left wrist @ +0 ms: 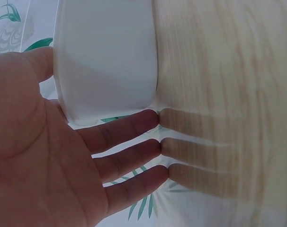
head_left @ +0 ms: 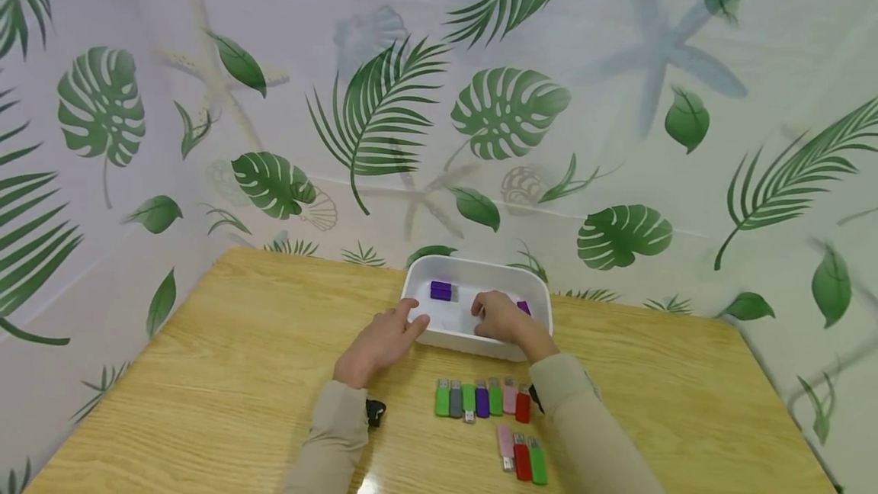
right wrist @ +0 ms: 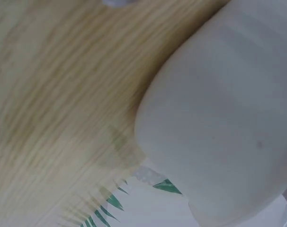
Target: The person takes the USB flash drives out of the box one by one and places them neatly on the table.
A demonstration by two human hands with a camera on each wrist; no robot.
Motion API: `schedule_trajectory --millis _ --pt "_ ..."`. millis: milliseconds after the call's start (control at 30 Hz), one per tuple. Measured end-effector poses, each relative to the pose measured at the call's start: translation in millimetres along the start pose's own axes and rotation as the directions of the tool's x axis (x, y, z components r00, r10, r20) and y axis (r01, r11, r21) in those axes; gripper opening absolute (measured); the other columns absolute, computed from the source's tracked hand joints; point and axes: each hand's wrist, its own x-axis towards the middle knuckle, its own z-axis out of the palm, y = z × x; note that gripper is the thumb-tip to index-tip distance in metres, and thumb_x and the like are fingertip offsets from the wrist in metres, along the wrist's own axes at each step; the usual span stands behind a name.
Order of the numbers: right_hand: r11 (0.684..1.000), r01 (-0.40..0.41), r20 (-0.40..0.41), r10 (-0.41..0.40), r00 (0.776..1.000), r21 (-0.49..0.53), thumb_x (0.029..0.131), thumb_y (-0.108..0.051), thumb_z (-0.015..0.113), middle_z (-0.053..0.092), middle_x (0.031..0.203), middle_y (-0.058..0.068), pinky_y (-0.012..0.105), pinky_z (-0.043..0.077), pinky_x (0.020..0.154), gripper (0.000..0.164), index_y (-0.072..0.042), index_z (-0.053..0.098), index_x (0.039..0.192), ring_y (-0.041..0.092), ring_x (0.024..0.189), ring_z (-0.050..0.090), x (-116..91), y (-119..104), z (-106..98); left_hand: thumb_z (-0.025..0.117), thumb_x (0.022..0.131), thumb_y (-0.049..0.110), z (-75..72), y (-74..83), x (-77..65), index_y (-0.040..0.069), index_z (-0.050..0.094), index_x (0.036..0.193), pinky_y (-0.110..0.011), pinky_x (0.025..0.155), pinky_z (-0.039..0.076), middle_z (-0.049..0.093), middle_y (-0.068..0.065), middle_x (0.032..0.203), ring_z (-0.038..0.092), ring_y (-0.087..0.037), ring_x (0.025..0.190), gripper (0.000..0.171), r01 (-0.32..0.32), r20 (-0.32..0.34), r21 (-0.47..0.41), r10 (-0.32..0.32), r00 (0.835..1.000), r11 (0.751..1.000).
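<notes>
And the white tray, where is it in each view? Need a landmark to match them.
Head: white tray lower centre, slightly right.
Left wrist: tray top, left of centre, by the left hand.
Right wrist: tray on the right, cut off by the frame.
Shared landmark: wood-grain tabletop.

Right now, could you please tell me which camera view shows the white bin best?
The head view, because it looks down into the white bin and shows most of its rim. Each wrist view shows only part of its outer wall, close up, with none of its interior.
</notes>
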Motion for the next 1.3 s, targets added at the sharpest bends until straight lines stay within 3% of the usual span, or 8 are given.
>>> schedule_trajectory --millis 200,567,800,1133,1300 --pt "0.986 -0.159 -0.001 0.159 0.987 -0.047 0.087 -0.026 0.071 0.061 0.089 0.01 0.039 0.049 0.075 0.034 0.0 0.056 0.104 0.023 0.08 0.055 -10.7 1.9 -2.6 0.034 0.106 0.048 0.8 0.4 -0.2 0.008 0.039 0.149 -0.054 0.105 0.041 0.065 -0.02 0.125 0.052 -0.043 0.126 0.059 -0.001 0.006 0.002 0.001 1.0 1.0" --pt "0.997 -0.07 -0.01 0.071 0.997 0.04 0.083 -0.011 0.069 0.059 0.084 0.006 0.032 0.044 0.07 0.021 -0.001 0.057 0.096 0.02 0.078 0.053 -9.5 10.4 -2.5 0.035 0.107 0.044 0.7 1.8 -1.5 0.007 0.039 0.148 -0.053 0.104 0.042 0.064 -0.02 0.126 0.054 -0.041 0.125 0.056 -0.002 -0.006 0.002 0.002 1.0 1.0" --pt "0.998 -0.06 0.007 0.06 0.998 0.011 0.083 -0.005 0.067 0.059 0.083 0.006 0.032 0.045 0.07 0.012 -0.003 0.059 0.092 0.02 0.078 0.053 -9.1 6.9 -2.4 0.035 0.106 0.046 0.8 1.2 -2.0 0.007 0.04 0.148 -0.053 0.104 0.042 0.065 -0.019 0.124 0.054 -0.041 0.125 0.057 0.0 -0.007 -0.009 0.0 1.0 1.0" --pt "0.995 -0.09 0.041 0.089 0.995 0.034 0.085 -0.003 0.065 0.059 0.086 0.006 0.032 0.045 0.072 0.013 -0.004 0.059 0.096 0.02 0.08 0.054 -9.0 7.0 -0.9 0.035 0.106 0.047 1.4 -0.7 -0.8 0.006 0.039 0.148 -0.053 0.103 0.043 0.065 -0.02 0.124 0.058 -0.039 0.12 0.059 -0.015 0.002 -0.011 0.015 1.0 1.0" --pt "0.998 -0.062 0.029 0.061 0.998 0.027 0.085 -0.001 0.064 0.058 0.081 0.004 0.03 0.043 0.069 0.008 -0.005 0.06 0.091 0.019 0.076 0.053 -9.9 7.2 -1.0 0.035 0.106 0.046 0.9 0.9 -0.8 0.005 0.039 0.148 -0.053 0.101 0.045 0.066 -0.02 0.123 0.06 -0.039 0.118 0.058 -0.021 -0.006 -0.013 0.021 1.0 1.0"
